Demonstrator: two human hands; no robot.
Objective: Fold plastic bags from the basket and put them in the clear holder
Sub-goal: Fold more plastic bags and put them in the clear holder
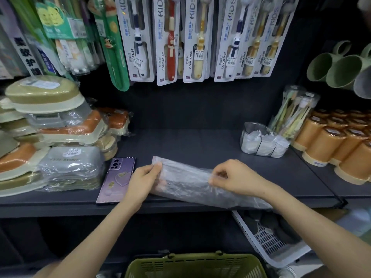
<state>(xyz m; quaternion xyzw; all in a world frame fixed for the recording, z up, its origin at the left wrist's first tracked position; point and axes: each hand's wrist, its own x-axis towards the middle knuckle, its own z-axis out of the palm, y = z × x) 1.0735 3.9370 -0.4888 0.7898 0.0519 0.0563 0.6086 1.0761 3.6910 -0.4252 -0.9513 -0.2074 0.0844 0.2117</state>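
Observation:
A translucent plastic bag (190,183) lies as a long strip on the dark shelf (200,143), its right end hanging past the front edge. My left hand (143,180) pinches its left end between thumb and fingers. My right hand (232,177) pinches the bag's upper edge near its middle. The clear holder (261,140) stands at the back right of the shelf with several folded white bags inside. An olive green basket (195,265) sits below, at the bottom of the view.
A purple phone (117,178) lies left of my left hand. Stacked wrapped soap boxes (60,137) fill the left side. Orange cups (341,143) and a toothbrush pack (293,115) stand at the right. Kids' toothbrushes (192,37) hang above. A white crate (267,239) sits below right.

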